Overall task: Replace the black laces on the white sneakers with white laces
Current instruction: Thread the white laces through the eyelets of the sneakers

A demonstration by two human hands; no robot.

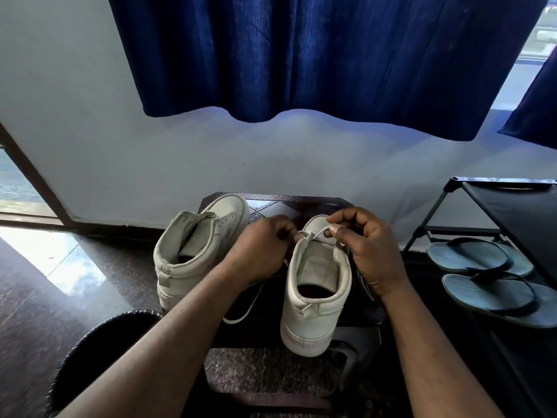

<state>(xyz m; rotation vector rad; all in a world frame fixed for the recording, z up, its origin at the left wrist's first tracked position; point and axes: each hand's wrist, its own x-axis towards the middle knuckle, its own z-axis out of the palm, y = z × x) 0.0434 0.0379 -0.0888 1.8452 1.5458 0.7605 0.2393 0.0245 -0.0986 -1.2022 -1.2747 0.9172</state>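
Observation:
Two white sneakers stand on a dark stool (301,205), heels toward me. The left sneaker (193,251) has no lace that I can see. Over the right sneaker (316,291) my two hands work a white lace (316,233). My left hand (262,248) pinches the lace at the left eyelets. My right hand (361,248) pinches the other part of the lace above the tongue. A loose stretch of white lace (250,306) hangs down between the shoes. No black lace is visible.
A black shoe rack (512,206) stands at the right, with a pair of grey flip-flops (488,279) beside it on the floor. A blue curtain (316,55) hangs over the white wall behind. A black round object (99,342) sits at the lower left.

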